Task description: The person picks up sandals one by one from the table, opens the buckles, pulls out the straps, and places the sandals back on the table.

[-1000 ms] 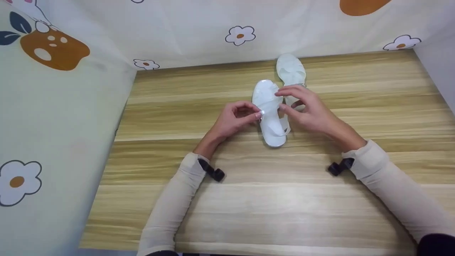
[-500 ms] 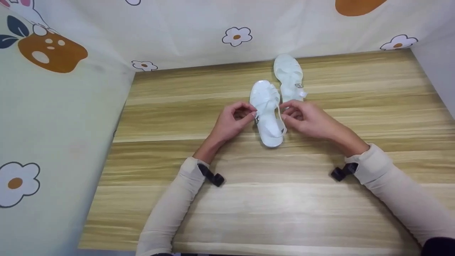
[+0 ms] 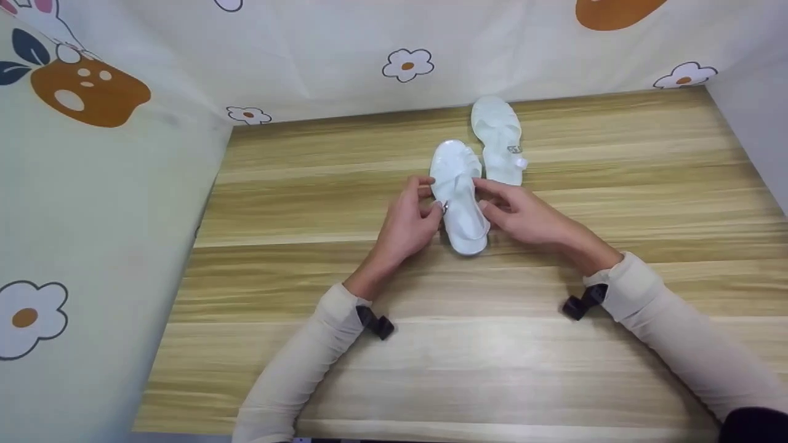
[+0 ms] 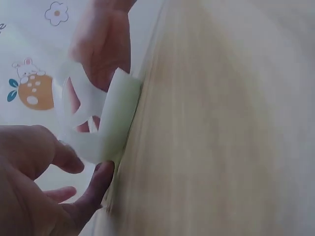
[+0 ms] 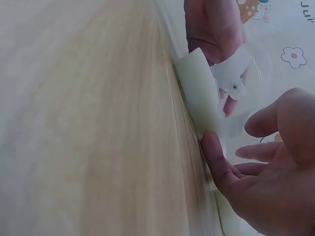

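In the head view a white strappy sandal (image 3: 465, 215) lies on the table with its toe pointing away and a small buckle on its left side. My left hand (image 3: 409, 218) grips it from the left, thumb beside the buckle and fingers farther along the edge. On the other side my right hand (image 3: 523, 212) holds the right edge, its thumb near the side strap. Low in the left wrist view, one fingertip (image 4: 106, 169) meets the edge of the sole. The right wrist view has another fingertip (image 5: 211, 140) against the heel end.
A second white sandal (image 3: 495, 120) lies farther back, just right of the first, near the printed curtain (image 3: 326, 61). Under both spreads a wood-grain table (image 3: 468, 357). A patterned sheet (image 3: 123, 203) hangs along the left side.
My right hand has come off the upper straps and down to the sandal's right edge. The left fingers have opened out along the left edge. The heel strap has shifted inward.
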`<act>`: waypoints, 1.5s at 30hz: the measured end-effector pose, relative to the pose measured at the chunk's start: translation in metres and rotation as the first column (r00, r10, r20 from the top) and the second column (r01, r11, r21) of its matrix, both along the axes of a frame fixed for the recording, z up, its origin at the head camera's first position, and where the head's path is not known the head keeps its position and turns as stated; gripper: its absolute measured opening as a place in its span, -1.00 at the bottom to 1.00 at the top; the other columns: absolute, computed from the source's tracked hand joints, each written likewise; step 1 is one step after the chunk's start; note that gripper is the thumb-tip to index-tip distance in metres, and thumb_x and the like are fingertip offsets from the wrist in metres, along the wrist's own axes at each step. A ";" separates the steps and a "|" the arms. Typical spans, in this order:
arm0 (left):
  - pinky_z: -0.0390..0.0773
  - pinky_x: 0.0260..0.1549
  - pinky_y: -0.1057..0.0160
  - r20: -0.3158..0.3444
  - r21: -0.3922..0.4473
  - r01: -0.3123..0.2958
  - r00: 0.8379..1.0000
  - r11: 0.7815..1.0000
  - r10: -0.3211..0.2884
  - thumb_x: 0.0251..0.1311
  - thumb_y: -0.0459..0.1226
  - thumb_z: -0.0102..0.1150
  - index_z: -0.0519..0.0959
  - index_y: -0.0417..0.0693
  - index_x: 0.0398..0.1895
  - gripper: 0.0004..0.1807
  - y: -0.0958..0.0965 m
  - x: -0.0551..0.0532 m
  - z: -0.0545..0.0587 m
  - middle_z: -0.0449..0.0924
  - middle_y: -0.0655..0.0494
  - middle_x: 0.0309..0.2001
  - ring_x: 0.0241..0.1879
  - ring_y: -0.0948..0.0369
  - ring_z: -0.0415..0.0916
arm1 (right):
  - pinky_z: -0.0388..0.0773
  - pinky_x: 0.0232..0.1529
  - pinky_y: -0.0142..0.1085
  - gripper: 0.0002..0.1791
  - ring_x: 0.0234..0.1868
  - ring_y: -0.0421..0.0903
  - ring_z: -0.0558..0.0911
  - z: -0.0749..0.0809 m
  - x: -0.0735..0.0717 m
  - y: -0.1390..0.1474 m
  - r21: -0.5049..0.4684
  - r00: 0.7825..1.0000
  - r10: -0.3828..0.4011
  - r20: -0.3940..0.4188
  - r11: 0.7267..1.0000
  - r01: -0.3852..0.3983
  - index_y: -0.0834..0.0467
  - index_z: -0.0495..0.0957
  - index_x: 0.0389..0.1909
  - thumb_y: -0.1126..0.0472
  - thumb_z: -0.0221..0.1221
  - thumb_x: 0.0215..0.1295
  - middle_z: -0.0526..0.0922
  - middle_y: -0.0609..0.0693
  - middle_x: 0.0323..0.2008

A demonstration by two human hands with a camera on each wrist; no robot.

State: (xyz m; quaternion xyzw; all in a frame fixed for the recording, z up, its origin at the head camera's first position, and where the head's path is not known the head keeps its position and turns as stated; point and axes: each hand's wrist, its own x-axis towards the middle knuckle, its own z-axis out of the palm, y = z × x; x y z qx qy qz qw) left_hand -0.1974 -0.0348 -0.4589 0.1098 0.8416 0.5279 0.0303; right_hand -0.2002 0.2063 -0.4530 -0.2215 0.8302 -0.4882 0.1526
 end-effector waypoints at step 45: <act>0.59 -0.12 0.34 -0.080 0.025 -0.245 0.966 0.969 0.246 0.38 -0.38 0.06 0.56 -0.03 0.10 -0.73 -0.011 -0.095 -0.012 0.76 0.02 -0.02 -0.09 0.33 0.66 | 0.35 0.35 -0.25 -0.51 0.33 -0.09 0.42 -0.004 -0.073 -0.071 -0.392 0.862 -0.252 0.439 0.810 0.436 0.20 0.25 0.46 0.25 -0.13 0.58 0.41 0.09 0.38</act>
